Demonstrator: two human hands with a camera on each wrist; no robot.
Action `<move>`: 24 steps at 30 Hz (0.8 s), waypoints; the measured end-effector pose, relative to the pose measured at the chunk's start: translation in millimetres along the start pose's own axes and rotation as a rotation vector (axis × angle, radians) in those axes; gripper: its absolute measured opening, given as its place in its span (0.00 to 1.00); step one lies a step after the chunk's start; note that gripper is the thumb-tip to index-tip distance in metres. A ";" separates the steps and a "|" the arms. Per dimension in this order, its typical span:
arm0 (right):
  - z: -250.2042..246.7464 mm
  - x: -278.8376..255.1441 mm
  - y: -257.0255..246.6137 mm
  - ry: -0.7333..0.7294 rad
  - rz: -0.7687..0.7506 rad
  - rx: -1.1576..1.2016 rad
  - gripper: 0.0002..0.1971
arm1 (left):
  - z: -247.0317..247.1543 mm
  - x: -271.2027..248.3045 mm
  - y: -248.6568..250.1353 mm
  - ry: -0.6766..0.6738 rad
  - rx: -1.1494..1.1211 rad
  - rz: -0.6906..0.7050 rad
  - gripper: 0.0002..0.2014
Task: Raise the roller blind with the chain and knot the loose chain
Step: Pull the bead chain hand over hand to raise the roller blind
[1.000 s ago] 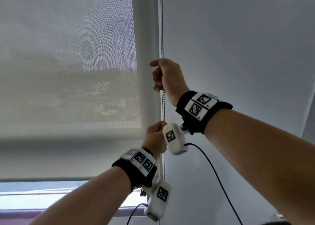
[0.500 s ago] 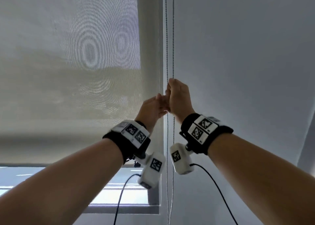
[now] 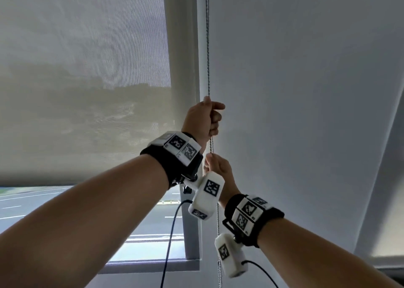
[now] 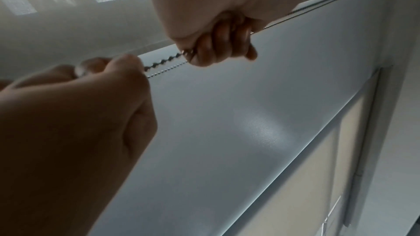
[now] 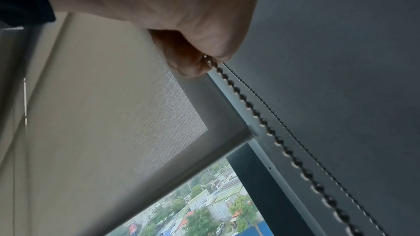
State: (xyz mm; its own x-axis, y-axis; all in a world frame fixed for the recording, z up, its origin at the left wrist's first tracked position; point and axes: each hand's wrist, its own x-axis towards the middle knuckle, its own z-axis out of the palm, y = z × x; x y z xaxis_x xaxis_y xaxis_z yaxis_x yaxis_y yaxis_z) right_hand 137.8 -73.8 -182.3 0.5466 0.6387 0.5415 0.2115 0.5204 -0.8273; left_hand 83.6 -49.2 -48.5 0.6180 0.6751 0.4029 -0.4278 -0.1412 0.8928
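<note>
A beaded metal chain [image 3: 207, 47] hangs down the wall just right of the window. My left hand [image 3: 203, 119] is the upper one, its fingers curled round the chain. Just below it, my right hand [image 3: 218, 167] pinches the same chain. In the left wrist view the left hand [image 4: 218, 46] grips the chain [image 4: 163, 62] and the right hand [image 4: 79, 105] holds it close by. In the right wrist view the chain [image 5: 250, 107] runs as two strands away from the right hand [image 5: 193, 42]. The beige mesh roller blind [image 3: 87, 91] covers most of the window, its bottom bar [image 3: 65, 179] above a strip of bare glass.
A plain grey wall [image 3: 306, 113] fills the right side. The window frame [image 3: 190, 233] stands left of the chain, with the sill [image 3: 153, 263] below. Black cables [image 3: 168, 244] hang from the wrist cameras. Streets and roofs show through the bare glass [image 5: 204, 213].
The right hand has come down the chain from the top position. The left hand has gone up past it and now grips higher. More bare glass shows under the blind.
</note>
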 end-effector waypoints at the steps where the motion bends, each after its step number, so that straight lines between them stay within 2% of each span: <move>1: -1.0 -1.3 -0.6 -0.010 0.004 0.007 0.24 | 0.9 -1.0 -2.1 0.025 -0.003 0.009 0.20; 4: 0.1 -3.9 -8.2 -0.047 0.039 0.001 0.23 | 3.6 -5.4 -3.5 0.064 -0.017 0.029 0.20; 9: -5.2 4.1 -17.9 -0.084 0.038 -0.038 0.23 | -1.9 -8.1 -3.4 0.032 -0.038 0.023 0.20; 12: -8.7 23.9 -42.9 -0.040 -0.075 -0.069 0.18 | -9.8 -12.5 -6.9 0.034 -0.059 0.008 0.18; 15: -6.7 49.7 -79.7 0.006 -0.141 -0.122 0.18 | -14.1 -21.0 -17.7 0.062 0.000 0.003 0.16; 21: 17.2 80.5 -132.9 -0.047 -0.164 -0.073 0.17 | -12.3 -38.6 -51.8 0.077 -0.002 -0.100 0.17; 24: 25.5 87.2 -142.0 -0.033 -0.145 -0.037 0.19 | -18.2 -52.0 -75.6 0.071 -0.133 -0.202 0.14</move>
State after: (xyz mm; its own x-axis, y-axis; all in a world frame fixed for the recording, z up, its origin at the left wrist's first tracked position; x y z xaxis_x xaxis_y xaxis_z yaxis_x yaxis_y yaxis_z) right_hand 134.8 -77.5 -13.8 0.4811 0.5774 0.6597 0.3164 0.5874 -0.7448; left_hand 71.8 -60.5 -140.6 0.6542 0.7295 0.1999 -0.3862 0.0949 0.9175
